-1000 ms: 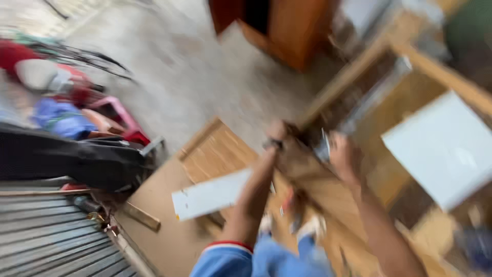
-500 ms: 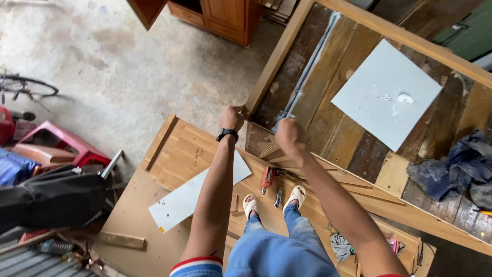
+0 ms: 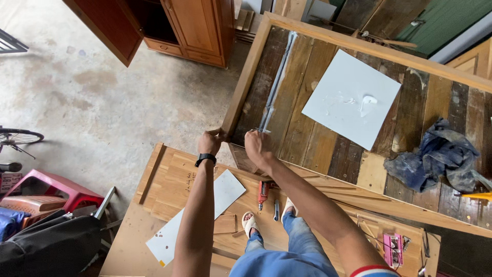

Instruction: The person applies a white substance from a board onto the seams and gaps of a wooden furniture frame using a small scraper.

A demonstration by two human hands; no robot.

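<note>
My left hand [image 3: 209,142], with a black watch on its wrist, is closed on the near-left corner of a large wooden frame [image 3: 245,82] that borders a surface of dark planks. Beside it, my right hand [image 3: 258,145] grips the near end of a long grey metal strip [image 3: 277,77], which lies along the planks just inside the frame's left rail. The two hands are about a hand's width apart. My legs and white sandals show below, on a wooden panel [image 3: 169,179] on the floor.
A white square panel [image 3: 351,97] with a blob of glue and a blue-grey rag [image 3: 441,159] lie on the planks. A red drill [image 3: 263,191] and a white board [image 3: 197,215] lie by my feet. A wooden cabinet [image 3: 179,25], a red stool [image 3: 46,187] and a black bag [image 3: 46,246] stand around.
The head view has swung from a blurred sideways look to a steady look down. Both hands stay at the frame's corner, the right one still at the strip's end.
</note>
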